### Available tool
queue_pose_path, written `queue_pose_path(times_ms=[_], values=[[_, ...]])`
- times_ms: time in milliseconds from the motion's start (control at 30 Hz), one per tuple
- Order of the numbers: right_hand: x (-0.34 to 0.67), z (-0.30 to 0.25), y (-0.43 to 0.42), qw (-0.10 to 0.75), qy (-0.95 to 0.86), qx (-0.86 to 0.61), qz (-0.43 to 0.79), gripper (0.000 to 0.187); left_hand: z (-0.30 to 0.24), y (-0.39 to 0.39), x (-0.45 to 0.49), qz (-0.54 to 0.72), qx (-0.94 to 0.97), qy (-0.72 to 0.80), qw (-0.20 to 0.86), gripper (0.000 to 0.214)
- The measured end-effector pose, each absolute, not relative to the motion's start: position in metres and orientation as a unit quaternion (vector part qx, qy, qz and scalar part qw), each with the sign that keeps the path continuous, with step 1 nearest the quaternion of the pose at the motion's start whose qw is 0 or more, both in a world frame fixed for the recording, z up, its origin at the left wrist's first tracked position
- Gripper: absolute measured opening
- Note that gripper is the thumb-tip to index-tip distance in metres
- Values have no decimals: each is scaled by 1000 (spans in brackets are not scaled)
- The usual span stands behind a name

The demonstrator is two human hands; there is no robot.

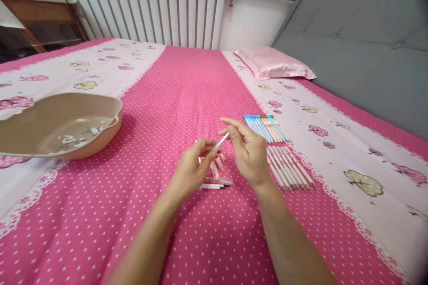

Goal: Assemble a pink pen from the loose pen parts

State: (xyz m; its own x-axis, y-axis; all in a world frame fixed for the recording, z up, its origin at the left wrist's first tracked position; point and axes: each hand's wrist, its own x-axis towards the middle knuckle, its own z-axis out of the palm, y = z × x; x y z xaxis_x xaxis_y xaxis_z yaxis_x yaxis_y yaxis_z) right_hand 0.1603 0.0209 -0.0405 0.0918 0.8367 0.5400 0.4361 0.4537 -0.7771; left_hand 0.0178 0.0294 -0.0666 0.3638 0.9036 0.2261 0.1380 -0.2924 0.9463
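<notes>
Both hands hover over a pink dotted bedspread [174, 98]. A thin white pen part [222, 141] runs between them: my left hand [194, 167] pinches its lower end and my right hand [247, 149] pinches its upper end. Under the hands lies a small heap of loose pens [217, 181]. Just right of my right hand, a row of blue and orange pens [267, 127] lies side by side, with a row of pink and white pens [290, 167] below it.
A beige shallow basin [33, 111] with small white bits inside sits at the left on the bed. A pink pillow [272, 63] lies at the back right beside a grey sofa back [368, 40]. A white radiator [150, 9] lines the wall.
</notes>
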Motion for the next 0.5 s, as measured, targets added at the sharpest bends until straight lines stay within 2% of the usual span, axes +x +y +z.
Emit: queue_pose_path(times_ms=[133, 333, 500], values=[[159, -41, 21, 466, -716, -492, 170, 36, -65, 31, 18, 432, 673, 375, 469, 21], [155, -46, 22, 496, -698, -482, 183, 53, -63, 36, 10, 502, 622, 391, 456, 18], [155, -53, 26, 465, -692, -519, 188, 45, -60, 40, 0, 568, 551, 452, 411, 18]])
